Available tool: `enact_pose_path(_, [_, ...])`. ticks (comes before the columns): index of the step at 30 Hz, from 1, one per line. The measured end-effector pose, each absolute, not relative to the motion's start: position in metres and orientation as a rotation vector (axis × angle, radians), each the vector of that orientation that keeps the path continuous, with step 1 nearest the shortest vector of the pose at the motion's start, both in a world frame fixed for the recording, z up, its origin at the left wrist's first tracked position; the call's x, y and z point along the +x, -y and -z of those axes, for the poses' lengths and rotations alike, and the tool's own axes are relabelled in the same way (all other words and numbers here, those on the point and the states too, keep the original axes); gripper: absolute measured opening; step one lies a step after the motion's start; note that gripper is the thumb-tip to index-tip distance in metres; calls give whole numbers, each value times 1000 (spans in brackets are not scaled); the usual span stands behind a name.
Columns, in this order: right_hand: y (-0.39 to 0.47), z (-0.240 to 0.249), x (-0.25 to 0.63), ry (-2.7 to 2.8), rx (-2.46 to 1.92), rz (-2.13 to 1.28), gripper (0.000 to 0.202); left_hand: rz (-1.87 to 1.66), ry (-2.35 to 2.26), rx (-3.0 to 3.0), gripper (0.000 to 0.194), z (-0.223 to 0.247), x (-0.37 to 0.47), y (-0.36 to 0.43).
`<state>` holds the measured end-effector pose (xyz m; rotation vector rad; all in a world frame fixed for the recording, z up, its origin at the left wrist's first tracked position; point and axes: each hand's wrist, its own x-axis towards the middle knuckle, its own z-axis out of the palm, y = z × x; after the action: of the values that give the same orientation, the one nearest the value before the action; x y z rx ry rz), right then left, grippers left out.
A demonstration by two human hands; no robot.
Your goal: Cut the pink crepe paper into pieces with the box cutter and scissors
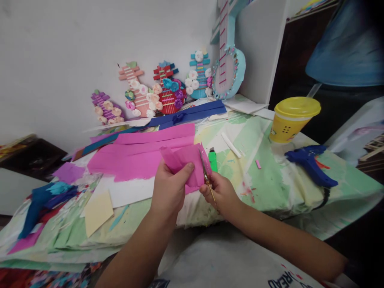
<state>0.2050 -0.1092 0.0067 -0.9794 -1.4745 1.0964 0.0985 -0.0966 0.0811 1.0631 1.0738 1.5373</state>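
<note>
My left hand (172,184) is closed on a folded piece of pink crepe paper (192,160), thumb on top. In my right hand (220,194) is a pair of small scissors (207,172) with gold-coloured handles. Their blades lie along the right edge of the held paper, where a narrow pink strip stands off beside them. Behind my left hand, larger pink sheets (132,158) are spread on the table over a white sheet. A green utility knife (213,161) lies just past my right hand.
Small decorated paper guitars (139,94) lean on the wall, beside a larger light-blue one (237,74). At the right are a yellow lidded cup (294,120) and a blue glue gun (312,160). Blue strips (192,114) lie behind; paper scraps (99,212) cover the left.
</note>
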Motion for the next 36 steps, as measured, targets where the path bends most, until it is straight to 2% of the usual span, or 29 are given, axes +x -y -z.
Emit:
enact_pose_path(5, [111, -7, 209, 1394, -1008, -1124, 36, -1521, -1088, 1066, 30, -81, 105, 95])
enact_pose_path(14, [111, -4, 222, 1384, -1037, -978, 42, -1429, -1016, 1039, 34, -84, 119, 94])
enact_pose_path(22, [111, 0, 217, 1271, -971, -1093, 49, -1419, -987, 1031, 33, -83, 117, 93])
enact_pose_path(36, [114, -3, 213, 1266, -1113, -1112, 45, -1435, -1001, 1019, 27, -82, 110, 101])
